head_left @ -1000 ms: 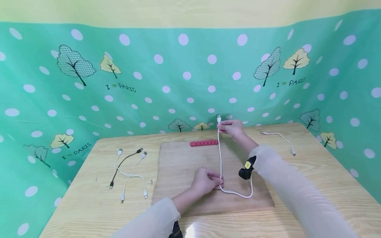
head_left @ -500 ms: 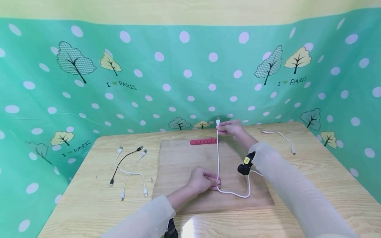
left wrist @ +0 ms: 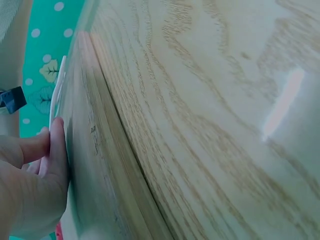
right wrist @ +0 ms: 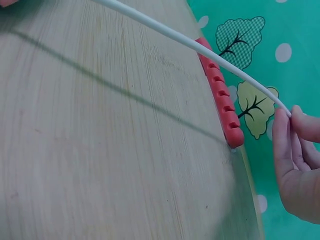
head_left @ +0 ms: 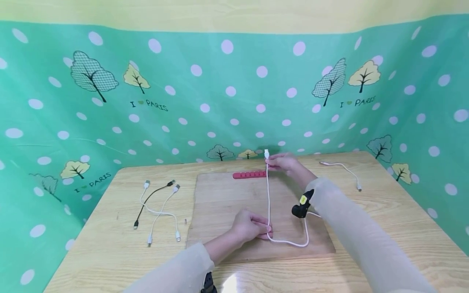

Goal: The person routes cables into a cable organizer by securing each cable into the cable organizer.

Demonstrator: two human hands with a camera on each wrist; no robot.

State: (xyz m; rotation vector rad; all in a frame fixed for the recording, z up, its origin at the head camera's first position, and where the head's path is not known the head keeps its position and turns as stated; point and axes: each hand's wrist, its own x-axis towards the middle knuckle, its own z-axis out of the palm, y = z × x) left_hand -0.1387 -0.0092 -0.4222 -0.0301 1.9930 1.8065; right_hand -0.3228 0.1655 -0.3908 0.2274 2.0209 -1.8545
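A white USB cable is stretched between my two hands above a wooden board. My right hand pinches it just below its USB plug, which points up past the board's far edge. Nearer to me, my left hand pinches the same cable between thumb and fingers. A red slotted cable holder lies along the board's far edge; the cable passes over its right end in the head view. In the right wrist view the cable runs above the holder, its shadow falling on the board.
Left of the board lie two short white cables and a black one. Another white cable rests at the far right. The held cable's slack loops on the board under my right forearm. A patterned green curtain hangs behind the table.
My right hand has lowered slightly, bringing the plug down and a little left. The left hand has shifted slightly left, still pinching the cable.
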